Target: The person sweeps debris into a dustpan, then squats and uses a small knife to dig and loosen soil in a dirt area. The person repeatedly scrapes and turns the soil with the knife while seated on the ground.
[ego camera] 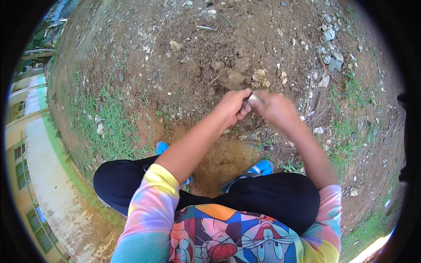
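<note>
My left hand (234, 104) and my right hand (275, 107) meet in front of my knees, above loosened brown soil (200, 74). Between them shows the pale end of a small object (253, 98), with both hands' fingers curled around it. Most of that object is hidden by the fingers, so its kind is unclear. My right hand is blurred by motion. Just beyond the hands, blurred brown clods (234, 77) lie in the dug soil, and a crumpled dry leaf (260, 77) is to their right.
Grey stones (335, 60) lie at the upper right. Grass (107, 131) grows to the left, beside a concrete ledge (49, 161) along a building. Below my hands are my feet in blue-and-white socks (261, 167) and sandals. A thin stick (206, 28) lies farther out.
</note>
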{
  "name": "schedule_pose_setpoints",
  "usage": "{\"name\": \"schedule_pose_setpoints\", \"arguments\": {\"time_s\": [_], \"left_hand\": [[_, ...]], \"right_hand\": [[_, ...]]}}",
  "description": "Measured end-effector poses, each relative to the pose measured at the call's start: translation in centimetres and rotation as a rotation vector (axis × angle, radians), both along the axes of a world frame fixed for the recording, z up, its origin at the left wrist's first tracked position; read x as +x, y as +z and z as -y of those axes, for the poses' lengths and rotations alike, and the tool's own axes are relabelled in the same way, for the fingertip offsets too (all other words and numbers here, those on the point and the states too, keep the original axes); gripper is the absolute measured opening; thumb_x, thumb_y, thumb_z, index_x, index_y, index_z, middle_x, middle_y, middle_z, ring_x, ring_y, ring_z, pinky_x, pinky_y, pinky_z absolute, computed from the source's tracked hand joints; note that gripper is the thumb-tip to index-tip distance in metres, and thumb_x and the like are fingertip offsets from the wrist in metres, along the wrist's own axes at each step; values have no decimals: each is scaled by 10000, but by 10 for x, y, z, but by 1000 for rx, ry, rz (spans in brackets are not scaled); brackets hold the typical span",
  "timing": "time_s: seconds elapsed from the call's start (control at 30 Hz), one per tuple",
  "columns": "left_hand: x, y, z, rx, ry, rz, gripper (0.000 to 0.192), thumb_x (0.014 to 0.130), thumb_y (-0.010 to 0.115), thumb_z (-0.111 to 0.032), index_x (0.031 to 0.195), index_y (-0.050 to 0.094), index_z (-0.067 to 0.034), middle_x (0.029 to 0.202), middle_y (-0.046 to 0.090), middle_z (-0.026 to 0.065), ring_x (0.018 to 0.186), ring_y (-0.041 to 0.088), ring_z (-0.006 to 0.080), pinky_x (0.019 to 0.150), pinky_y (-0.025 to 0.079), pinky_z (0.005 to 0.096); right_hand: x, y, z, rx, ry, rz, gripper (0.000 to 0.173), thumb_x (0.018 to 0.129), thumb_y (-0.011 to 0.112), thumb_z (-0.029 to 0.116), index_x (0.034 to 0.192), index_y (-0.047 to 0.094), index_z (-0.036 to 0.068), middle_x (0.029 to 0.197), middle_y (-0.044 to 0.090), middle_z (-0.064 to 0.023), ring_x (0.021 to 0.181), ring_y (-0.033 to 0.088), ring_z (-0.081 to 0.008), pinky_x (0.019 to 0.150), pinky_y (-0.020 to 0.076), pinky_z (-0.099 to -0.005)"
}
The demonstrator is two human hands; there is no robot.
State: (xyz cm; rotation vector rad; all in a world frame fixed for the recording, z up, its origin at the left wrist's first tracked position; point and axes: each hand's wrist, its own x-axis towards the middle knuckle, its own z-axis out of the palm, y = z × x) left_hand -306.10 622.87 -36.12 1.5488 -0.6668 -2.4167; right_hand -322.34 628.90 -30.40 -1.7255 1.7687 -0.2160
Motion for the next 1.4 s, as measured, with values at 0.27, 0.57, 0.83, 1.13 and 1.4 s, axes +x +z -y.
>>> {"name": "schedule_pose_setpoints", "arguments": {"time_s": [0.27,0.57,0.83,1.13,1.4], "left_hand": [[-27,62,-3,-331,-133,-101,373,1013,488,-366,823,615,-71,574,563,6,401,458,91,359,334,236],[-67,-3,-160,343,-251,-416,434,1015,482,-452,929,652,-62,711,652,41,544,572,108,490,442,249],[-48,-59,-96,194,-120,-254,324,1023,497,-345,937,628,-61,692,661,65,486,536,97,395,367,221],[-69,56,-55,-54,-44,-572,379,1024,484,-354,880,634,-36,647,645,48,469,547,78,380,352,208],[-2,-1,-134,231,74,-328,364,1013,502,-418,975,626,-79,736,672,48,553,586,84,445,398,201]], "right_hand": [[-40,51,-5,24,-83,160,363,937,615,358,1143,669,64,806,686,-186,724,680,-281,695,523,-409],[-61,45,-139,-246,320,-522,414,900,612,383,1195,597,94,652,612,-71,566,632,-237,544,502,-373],[-42,-24,-103,-220,146,-390,398,901,618,372,1179,600,87,710,657,-114,610,661,-271,574,527,-407],[-74,98,-58,-337,174,-390,268,922,594,335,1028,590,89,726,681,-126,652,681,-320,563,536,-438],[-22,25,-94,-234,423,-248,378,884,642,355,1141,594,82,659,634,-87,568,644,-272,526,503,-409]]}}
